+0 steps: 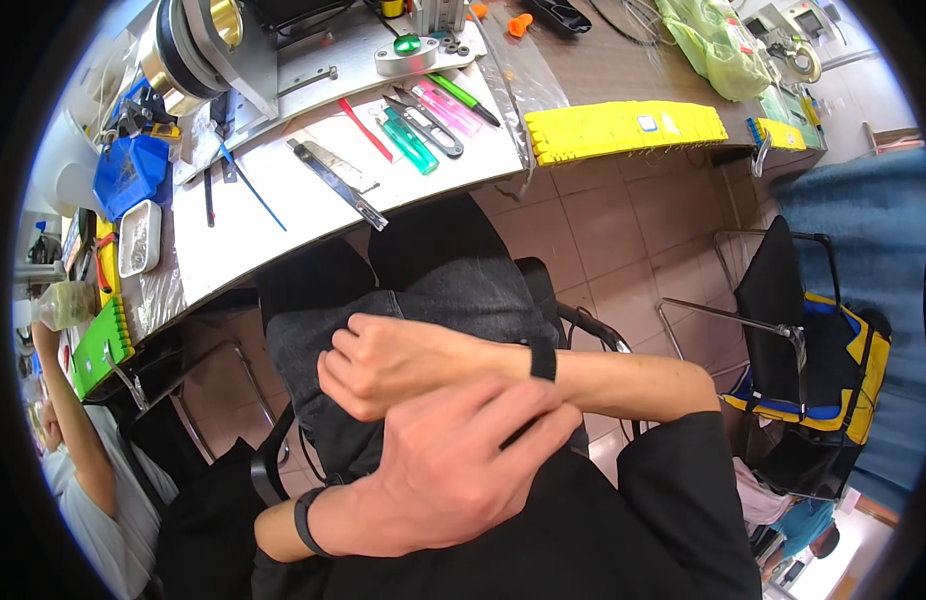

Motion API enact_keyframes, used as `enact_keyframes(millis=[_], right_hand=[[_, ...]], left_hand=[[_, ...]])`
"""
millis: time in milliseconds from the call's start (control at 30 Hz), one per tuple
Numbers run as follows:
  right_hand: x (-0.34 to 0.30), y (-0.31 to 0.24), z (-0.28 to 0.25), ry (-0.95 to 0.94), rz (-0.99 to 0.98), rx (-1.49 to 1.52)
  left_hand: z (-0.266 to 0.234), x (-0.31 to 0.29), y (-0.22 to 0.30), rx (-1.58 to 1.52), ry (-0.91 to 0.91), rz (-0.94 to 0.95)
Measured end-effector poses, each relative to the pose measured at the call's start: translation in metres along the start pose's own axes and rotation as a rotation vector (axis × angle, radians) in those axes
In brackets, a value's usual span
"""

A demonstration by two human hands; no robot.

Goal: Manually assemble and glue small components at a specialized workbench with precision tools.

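My right forearm reaches in from the right across my lap, and my right hand (378, 365) is curled into a loose fist with nothing seen in it. Around that wrist runs a black wristband (543, 358). In front of it, my left hand (458, 465) comes up from the lower left, its bent fingers closed at the lower end of the band. The exact hold of the fingertips is partly hidden. A dark, thin band (305, 522) circles my left wrist. Both hands are over my dark trousers (448, 285), away from the table.
On the white worktop (243, 260) lie thread snips (428, 125), a green-handled tool (410, 142), a box cutter (338, 185) and a green pen (463, 98). A yellow strip (628, 130) edges the table. A black chair (768, 300) stands right; another person's arm (83, 440) is left.
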State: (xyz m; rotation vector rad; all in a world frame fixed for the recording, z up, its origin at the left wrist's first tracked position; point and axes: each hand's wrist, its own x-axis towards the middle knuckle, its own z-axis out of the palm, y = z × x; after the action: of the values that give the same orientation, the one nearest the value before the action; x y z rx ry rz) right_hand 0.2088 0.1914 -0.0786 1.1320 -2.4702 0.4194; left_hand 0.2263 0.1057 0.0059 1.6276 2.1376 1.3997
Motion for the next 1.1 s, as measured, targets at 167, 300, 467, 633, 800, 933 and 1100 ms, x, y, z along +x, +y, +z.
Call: enact_keyframes(millis=[167,300,467,633,800,933,1100], right_hand=[[0.005,-0.006,-0.011,-0.216,-0.071,-0.019],[0.007,-0.002,-0.003,-0.190,-0.066,0.004],[0.006,0.003,0.005,-0.188,-0.043,0.019],[0.006,0.015,0.011,-0.179,-0.022,0.030],[0.008,0.028,0.010,-0.194,0.048,0.041],[0.012,0.040,0.004,-0.256,0.193,0.149],[0.021,0.042,-0.009,-0.182,0.338,0.303]], left_hand=[[-0.007,0.023,0.000,-0.147,-0.171,-0.114],[-0.004,0.022,-0.020,-0.309,-0.263,-0.439],[-0.011,0.020,-0.021,-0.277,-0.312,-0.430],[-0.012,0.025,-0.018,-0.196,-0.279,-0.383],[-0.018,0.020,-0.005,-0.159,-0.233,-0.249],[-0.016,0.003,0.006,-0.090,-0.151,-0.166],[-0.013,-0.012,0.011,0.128,-0.094,0.054]])
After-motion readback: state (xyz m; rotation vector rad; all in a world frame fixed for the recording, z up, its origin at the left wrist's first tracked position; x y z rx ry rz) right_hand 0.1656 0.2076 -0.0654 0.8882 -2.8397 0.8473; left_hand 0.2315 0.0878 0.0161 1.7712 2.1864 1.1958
